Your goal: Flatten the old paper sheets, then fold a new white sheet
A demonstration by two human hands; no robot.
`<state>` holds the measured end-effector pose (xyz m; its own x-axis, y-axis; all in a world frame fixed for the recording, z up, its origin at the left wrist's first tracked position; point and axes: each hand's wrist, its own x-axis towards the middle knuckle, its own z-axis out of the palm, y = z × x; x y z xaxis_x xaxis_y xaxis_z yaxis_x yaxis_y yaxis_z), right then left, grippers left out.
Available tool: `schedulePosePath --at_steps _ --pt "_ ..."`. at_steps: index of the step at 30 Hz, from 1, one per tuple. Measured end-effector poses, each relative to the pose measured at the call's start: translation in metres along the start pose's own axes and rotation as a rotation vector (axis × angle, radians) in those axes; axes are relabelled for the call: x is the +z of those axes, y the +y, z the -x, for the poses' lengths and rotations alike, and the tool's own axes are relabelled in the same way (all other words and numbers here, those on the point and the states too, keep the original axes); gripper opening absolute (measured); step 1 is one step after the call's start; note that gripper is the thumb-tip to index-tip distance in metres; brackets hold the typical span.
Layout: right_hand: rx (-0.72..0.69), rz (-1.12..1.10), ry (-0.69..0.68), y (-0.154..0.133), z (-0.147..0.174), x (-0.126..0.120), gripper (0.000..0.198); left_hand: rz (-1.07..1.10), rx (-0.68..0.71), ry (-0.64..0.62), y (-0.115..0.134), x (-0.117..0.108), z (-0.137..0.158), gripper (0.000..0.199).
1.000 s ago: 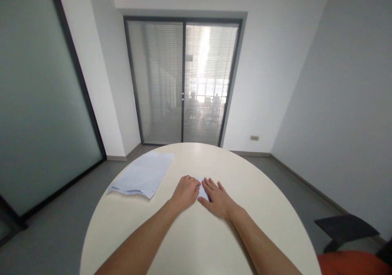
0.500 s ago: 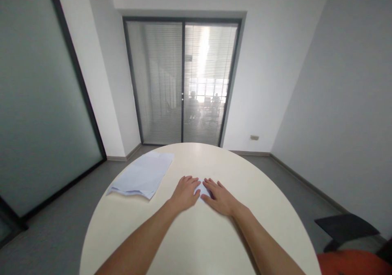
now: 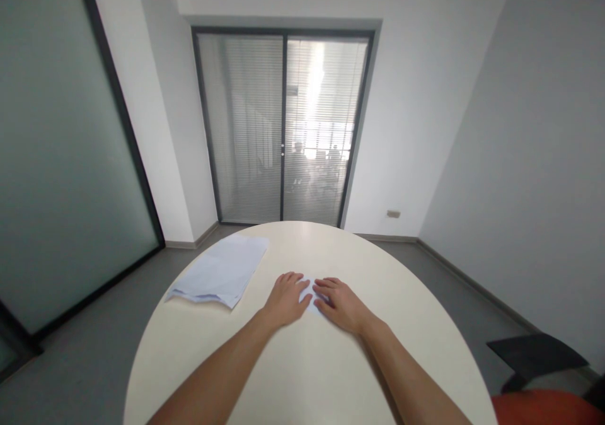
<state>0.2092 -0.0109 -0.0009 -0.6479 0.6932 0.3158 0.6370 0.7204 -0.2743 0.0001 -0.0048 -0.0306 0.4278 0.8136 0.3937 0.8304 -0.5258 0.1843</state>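
A small piece of white paper point(image 3: 310, 291) lies on the round cream table point(image 3: 302, 374), mostly covered by my two hands. My left hand point(image 3: 286, 300) rests palm down over its left part, fingers stretched out and thumb pointing inward. Over the right part lies my right hand point(image 3: 341, 304), also palm down, its fingers slightly bent and spread. Only a narrow strip of the paper shows between the thumbs and forefingers. Neither hand is closed round anything. How far the paper reaches beneath the palms is hidden.
A stack of larger white sheets point(image 3: 222, 267) lies at the table's left edge. A chair with a red seat point(image 3: 543, 407) and black armrest point(image 3: 536, 352) stands at the lower right. Beyond the table is a glass door with blinds point(image 3: 246, 128).
My right hand's fingers have drawn in slightly and bent more over the paper. The left hand has hardly moved. The paper stack stays in place.
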Motion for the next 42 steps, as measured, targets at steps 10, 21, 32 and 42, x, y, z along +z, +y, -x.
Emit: schedulePosePath --at_steps 10,21,32,42 --pt "0.214 -0.03 -0.033 0.006 0.002 -0.007 0.044 -0.001 -0.057 -0.05 -0.002 0.004 0.0 0.046" --pt "0.115 -0.032 0.013 0.005 0.001 -0.004 0.035 -0.015 -0.027 -0.019 -0.005 0.007 0.0 0.044" --pt "0.069 0.045 -0.037 -0.005 0.001 -0.007 0.034 0.002 -0.001 -0.011 -0.004 0.006 -0.001 0.04" --pt "0.054 0.056 -0.043 -0.011 -0.001 -0.009 0.035 -0.01 0.002 -0.023 -0.005 0.007 -0.003 0.041"
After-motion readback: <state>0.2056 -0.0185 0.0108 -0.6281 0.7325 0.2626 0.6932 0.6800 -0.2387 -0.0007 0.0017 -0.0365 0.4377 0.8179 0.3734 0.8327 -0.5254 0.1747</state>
